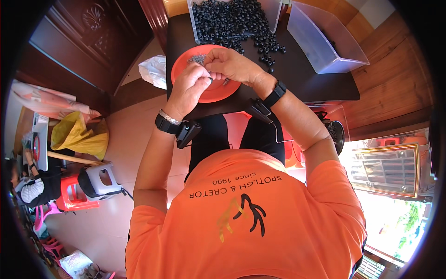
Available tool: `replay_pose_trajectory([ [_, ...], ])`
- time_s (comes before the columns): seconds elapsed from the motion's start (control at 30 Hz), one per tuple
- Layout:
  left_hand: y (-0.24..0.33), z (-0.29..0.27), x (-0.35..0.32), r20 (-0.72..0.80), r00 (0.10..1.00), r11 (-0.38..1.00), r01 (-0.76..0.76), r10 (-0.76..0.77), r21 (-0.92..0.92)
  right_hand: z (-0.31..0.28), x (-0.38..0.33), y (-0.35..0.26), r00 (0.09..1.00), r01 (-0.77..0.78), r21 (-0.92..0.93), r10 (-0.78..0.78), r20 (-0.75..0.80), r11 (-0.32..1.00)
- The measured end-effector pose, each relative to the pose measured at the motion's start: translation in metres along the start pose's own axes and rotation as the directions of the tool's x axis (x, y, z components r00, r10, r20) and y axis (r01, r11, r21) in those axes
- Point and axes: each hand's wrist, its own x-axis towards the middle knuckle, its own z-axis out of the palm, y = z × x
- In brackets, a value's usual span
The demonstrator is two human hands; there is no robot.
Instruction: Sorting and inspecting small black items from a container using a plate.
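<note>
Fingers of the left hand pinch a small, rounded black piece over the round red-orange plastic plate; fingers of the right hand are drawn narrow beside them, and whether they grip anything cannot be told. On the plate, tiny grey metallic-looking bits are piled toward 11 o'clock, with a few near 4 o'clock. At 1 o'clock from the plate, a large heap of glossy black beads spills from a clear plastic bin onto the dark bench. At 2 o'clock sits a translucent bluish plastic tub, some dark pieces inside. One piece seems underway and plenty look left; how many are done is unclear, as the tub's contents barely show
</note>
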Motion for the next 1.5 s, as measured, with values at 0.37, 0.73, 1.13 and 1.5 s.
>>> replay_pose_trajectory([
  [0.37, -0.007, -0.003, -0.002, 0.076, 0.957, 0.818, 0.278, -0.278, -0.503, 0.012, -0.011, -0.003, 0.996, 0.034, 0.038, -0.031, -0.079, 0.999],
  [0.73, -0.018, -0.012, -0.005, 0.118, 0.946, 0.5, 0.263, -0.302, -0.826, 0.01, -0.012, 0.0, 0.998, 0.035, 0.01, -0.035, -0.047, 0.999],
  [1.13, -0.025, -0.01, -0.006, 0.189, 0.907, 0.239, 0.293, -0.378, -0.926, 0.019, -0.013, 0.008, 0.895, 0.334, -0.45, -0.428, -0.124, 0.829],
  [1.5, 0.005, -0.004, 0.0, -0.06, 0.998, 0.992, 0.019, -0.027, -0.126, 0.003, -0.013, 0.008, 0.998, -0.046, 0.198, 0.053, -0.03, 0.979],
])
